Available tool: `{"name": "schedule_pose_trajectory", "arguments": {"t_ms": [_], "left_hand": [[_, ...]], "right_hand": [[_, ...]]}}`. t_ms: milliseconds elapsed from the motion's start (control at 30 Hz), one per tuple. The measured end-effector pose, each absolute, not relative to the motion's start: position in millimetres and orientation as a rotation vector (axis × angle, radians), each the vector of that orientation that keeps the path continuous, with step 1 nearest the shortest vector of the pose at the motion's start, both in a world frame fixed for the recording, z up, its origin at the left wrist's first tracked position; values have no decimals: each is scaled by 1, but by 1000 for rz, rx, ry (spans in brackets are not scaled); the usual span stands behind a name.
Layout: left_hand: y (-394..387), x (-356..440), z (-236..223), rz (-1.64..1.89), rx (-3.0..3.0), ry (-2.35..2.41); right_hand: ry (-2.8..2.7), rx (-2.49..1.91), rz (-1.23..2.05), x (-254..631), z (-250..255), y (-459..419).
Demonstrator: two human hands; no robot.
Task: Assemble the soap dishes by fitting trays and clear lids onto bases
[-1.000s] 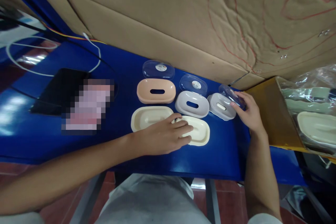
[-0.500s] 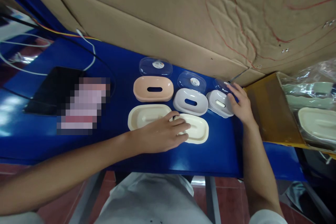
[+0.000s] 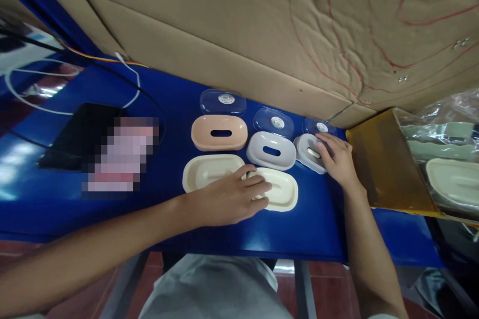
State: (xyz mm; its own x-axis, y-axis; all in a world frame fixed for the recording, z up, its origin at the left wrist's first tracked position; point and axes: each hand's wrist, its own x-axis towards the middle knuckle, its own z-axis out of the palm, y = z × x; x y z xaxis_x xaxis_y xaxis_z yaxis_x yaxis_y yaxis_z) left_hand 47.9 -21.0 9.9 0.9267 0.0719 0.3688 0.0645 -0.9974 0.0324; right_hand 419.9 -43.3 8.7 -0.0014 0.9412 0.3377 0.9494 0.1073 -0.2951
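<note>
My left hand [image 3: 232,197] reaches across two cream oval trays, its fingers spread and touching the right tray [image 3: 282,192]. Part of the left tray [image 3: 198,169] lies under that hand. At the right end of the row, my right hand [image 3: 339,159] lies over a small grey oval dish [image 3: 305,147], thumb and fingers apart. A pale piece shows in this dish's slot, and the hand hides its right side. Left of it sit a grey slotted oval dish [image 3: 286,155] and a peach slotted oval dish [image 3: 202,133].
Three clear lids with round stickers, including the left lid [image 3: 209,102], lie behind the dishes. An open cardboard box [image 3: 389,159] with wrapped green and cream pieces stands right. A black tablet-like object [image 3: 71,134], a blurred-out item and cables lie left. Cardboard [image 3: 224,35] walls the back.
My right hand has shifted left and inward, farther over the small grey dish, and the lid sticker behind it now shows. My left hand stays on the cream trays. The view has tilted slightly.
</note>
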Motion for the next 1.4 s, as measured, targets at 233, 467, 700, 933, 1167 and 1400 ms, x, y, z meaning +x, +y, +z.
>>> {"name": "schedule_pose_trajectory", "arguments": {"t_ms": [233,467,700,933,1167,1400], "left_hand": [[-21,47,14,567,3070,110],[-21,46,13,533,3091,111],[-21,46,12,593,3065,106],[-21,48,10,573,3071,94],[-21,47,11,449,3083,133],[-22,46,10,423,3086,154]], "right_hand": [[-2139,-1810,97,414,10,-63],[-2101,-1751,258,419,23,-72],[-2090,-1747,453,417,46,-85],[-1980,-1767,387,427,60,-90],[-2055,-1814,-393,416,18,-63],[-2168,-1734,-259,414,6,-59]]}}
